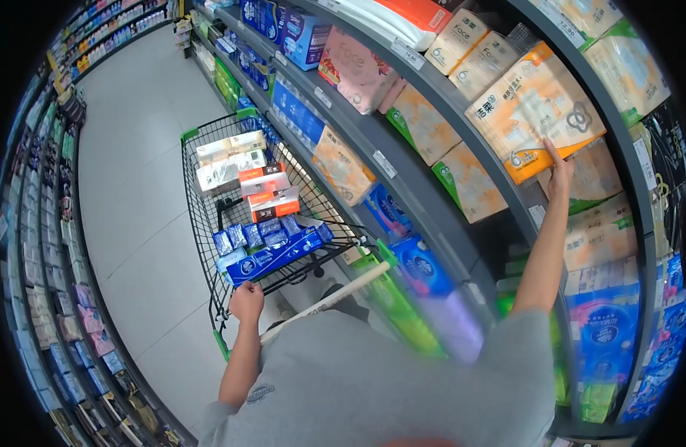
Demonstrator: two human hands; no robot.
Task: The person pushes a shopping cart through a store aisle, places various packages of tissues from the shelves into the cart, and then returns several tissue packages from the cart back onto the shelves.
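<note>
At the right, my right hand [559,173] grips the lower edge of a large cream-and-orange tissue pack [533,112], which is tilted at the shelf front. My left hand [246,302] is closed in a fist over the near end of the shopping cart [201,253], beside a long blue pack [276,255]; whether it grips anything is hidden. Inside the cart lie cream tissue packs [231,147], white packs [230,173], orange-and-white boxes [274,205] and several small blue packs [252,235].
The cart's handle bar [332,298] crosses in front of my body. Curved shelves [350,112] with tissue packs run along the right. Another stocked shelf [52,223] stands at the left, with a tiled aisle floor [127,149] between them.
</note>
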